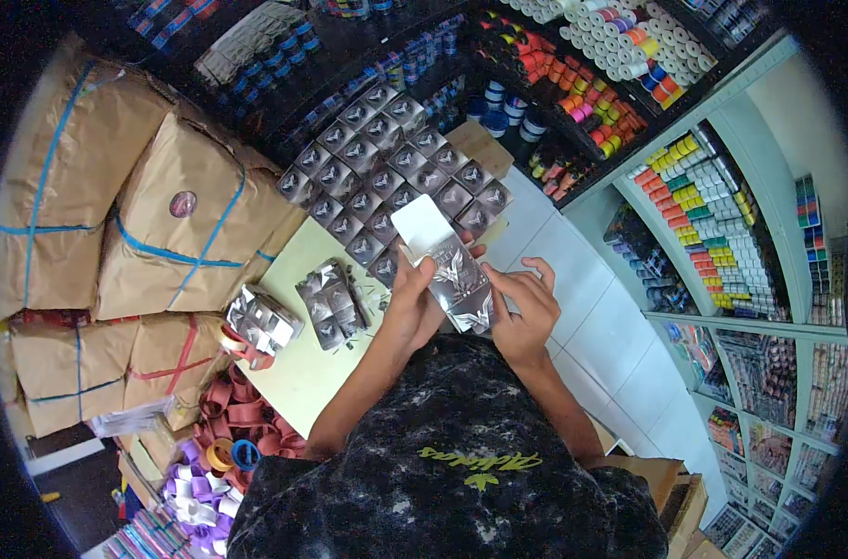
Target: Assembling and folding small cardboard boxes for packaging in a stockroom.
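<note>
A grey printed cardboard box (459,279), its white flap standing up at the far end, is held between my two hands above the table's near edge. My left hand (413,291) grips its left side, with fingertips showing beyond the right edge. At the lower right side, my right hand (526,307) has its thumb and fingers on the box, one finger raised away. Just beyond stands a large block of similar grey boxes (377,168) in rows. Left of my left forearm sits a smaller cluster of grey boxes (332,306) among small dark scraps.
The pale yellow table (279,377) also bears shiny silver packs (261,317) and a red tape dispenser (242,347). Brown paper parcels (172,219) are piled on the left, above red and purple rings (247,419). Shelves of colourful spools (708,224) line the right, past white floor tiles (582,298).
</note>
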